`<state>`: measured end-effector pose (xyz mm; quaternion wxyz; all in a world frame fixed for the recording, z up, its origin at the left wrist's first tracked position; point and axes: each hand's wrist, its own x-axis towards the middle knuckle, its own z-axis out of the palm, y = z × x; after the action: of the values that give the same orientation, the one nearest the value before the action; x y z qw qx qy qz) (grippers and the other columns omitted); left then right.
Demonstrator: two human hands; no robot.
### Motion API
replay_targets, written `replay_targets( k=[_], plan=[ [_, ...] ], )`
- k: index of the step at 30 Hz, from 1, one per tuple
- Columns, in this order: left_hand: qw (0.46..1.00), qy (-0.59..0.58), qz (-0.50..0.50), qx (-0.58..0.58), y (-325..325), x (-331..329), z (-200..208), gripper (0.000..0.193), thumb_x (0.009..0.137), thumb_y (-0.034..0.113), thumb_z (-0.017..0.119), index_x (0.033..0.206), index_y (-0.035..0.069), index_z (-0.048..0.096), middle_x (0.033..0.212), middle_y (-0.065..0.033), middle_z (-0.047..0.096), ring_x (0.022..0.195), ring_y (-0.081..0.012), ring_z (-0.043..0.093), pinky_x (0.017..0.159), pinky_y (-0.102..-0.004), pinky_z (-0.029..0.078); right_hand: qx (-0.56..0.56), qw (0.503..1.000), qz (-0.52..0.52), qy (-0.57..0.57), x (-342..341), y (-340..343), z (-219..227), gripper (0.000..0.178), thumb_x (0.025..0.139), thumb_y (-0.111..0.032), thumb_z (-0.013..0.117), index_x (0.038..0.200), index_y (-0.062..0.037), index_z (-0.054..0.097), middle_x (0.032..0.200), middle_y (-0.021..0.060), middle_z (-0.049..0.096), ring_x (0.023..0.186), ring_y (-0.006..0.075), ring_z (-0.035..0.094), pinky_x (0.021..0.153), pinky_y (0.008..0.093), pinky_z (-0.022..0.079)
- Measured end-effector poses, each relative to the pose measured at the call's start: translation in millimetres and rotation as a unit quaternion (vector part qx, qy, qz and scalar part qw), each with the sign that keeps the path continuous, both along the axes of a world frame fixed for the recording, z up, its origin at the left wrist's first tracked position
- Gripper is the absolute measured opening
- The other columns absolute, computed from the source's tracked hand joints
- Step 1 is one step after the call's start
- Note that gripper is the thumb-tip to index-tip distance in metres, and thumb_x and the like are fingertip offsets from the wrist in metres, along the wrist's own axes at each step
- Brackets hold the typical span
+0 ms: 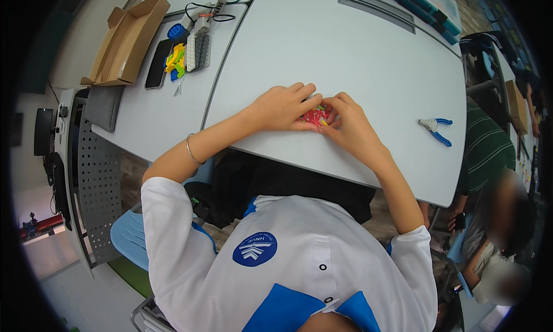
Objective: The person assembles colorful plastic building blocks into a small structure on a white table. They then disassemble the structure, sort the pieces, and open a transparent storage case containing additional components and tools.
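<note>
Both hands meet over the white table, close to its near edge. Between them is a small red, shiny packet-like thing with yellow and green specks; fingers cover much of it, and I cannot tell its exact kind. My left hand curls over its left side, thumb along the lower edge. My right hand grips its right side with bent fingers and thumb. To the right of my right hand lies a pair of pliers with blue handles, touched by neither hand.
On the adjoining left table are an open cardboard box, a black phone, yellow and blue plastic pieces, a grey-white block and a cable. A person in a dark green striped shirt is beyond the right edge.
</note>
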<state>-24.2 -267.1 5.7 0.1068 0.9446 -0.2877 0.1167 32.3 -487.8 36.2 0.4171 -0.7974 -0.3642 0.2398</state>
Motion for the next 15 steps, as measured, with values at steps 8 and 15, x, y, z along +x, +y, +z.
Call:
replay_targets(
  k=[8,15],
  plan=[
    [0.997,0.029,-0.070,0.013,7,18,-1,0.033,0.092,0.037,0.068,0.102,0.007,0.057,0.097,-0.0057,0.053,0.084,-0.0211,0.062,0.056,-0.0345,0.055,0.037,0.999,-0.032,0.018,-2,4,-6,0.039,0.081,0.003,0.074,0.117,0.0068,0.062,0.110,0.0127,0.055,0.093,0.0197,0.065,0.085,0.0309,0.059],
    [0.996,0.034,-0.080,0.030,10,26,-5,0.022,0.091,0.024,0.066,0.098,0.006,0.057,0.090,-0.0057,0.053,0.078,-0.0202,0.062,0.054,-0.0340,0.054,-0.009,0.999,-0.050,-0.017,-4,13,-4,0.038,0.079,-0.004,0.080,0.111,0.0035,0.061,0.109,0.0114,0.053,0.092,0.0229,0.063,0.080,0.0344,0.056]
  ],
)
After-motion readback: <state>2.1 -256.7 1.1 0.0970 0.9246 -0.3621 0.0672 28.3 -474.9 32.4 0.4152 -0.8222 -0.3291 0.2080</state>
